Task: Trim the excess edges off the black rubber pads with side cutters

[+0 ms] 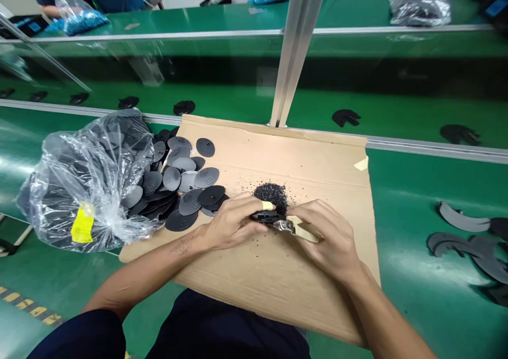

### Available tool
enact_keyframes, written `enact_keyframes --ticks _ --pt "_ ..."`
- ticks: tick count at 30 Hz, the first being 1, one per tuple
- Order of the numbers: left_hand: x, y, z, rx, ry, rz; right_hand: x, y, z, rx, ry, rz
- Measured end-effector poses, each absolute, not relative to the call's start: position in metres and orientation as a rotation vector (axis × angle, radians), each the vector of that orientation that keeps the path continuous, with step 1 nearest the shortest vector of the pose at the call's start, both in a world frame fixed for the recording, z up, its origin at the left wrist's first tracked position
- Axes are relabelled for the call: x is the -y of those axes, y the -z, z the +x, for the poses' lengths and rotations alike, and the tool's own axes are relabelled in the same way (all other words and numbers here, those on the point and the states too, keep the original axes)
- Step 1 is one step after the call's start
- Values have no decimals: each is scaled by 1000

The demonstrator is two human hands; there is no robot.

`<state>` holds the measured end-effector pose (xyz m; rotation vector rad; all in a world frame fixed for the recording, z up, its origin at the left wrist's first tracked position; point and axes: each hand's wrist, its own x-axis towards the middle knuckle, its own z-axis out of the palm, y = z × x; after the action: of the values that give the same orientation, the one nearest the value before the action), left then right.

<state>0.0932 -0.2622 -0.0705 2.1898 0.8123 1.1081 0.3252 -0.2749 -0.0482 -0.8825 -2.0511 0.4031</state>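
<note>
Over the cardboard sheet (234, 290), my left hand (232, 221) pinches a small, dark black plastic part (264, 216) between thumb and fingers; a yellow wrap covers one fingertip. My right hand (331, 237) is closed around hand nippers (286, 225) with pale handles, their metal jaws up against the part. Whether the jaws bite into it is too small to tell. Just beyond both hands lies a heap of tiny black plastic bits (272, 192). Black oval discs (206, 178) are piled to the left of my left hand.
A clear plastic bag (91, 163) of dark parts with a yellow label sits at left. Curved black pieces (464, 221) lie at right. A metal post (296, 47) rises behind the cardboard. Black parts (346, 117) dot the green strip beyond. A person's arm (50, 11) shows at far left.
</note>
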Motion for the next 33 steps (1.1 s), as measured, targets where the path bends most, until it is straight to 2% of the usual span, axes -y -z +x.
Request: enact_keyframes --ticks 6,9,12,15,19,23,28,33 --pt "254 62 95 -876 -842 1936 272 45 330 2102 -202 -813" --pt "244 52 92 -808 -621 2045 269 48 332 2120 -82 -794" --pt "219 29 84 -864 -600 2345 265 54 335 2077 62 -878" --pt "170 3 75 -1113 -582 2589 258 60 344 2029 153 -1056" --pt "92 -9 78 -1617 -377 2569 251 70 360 1999 297 -1307" --pt "46 4 91 -1778 -302 2496 249 77 371 2026 248 -1564" --pt "33 18 97 -1880 -144 2433 254 82 371 2046 153 -1788" --pt "53 -1 105 -1654 -52 2590 260 83 365 2041 113 -1858"
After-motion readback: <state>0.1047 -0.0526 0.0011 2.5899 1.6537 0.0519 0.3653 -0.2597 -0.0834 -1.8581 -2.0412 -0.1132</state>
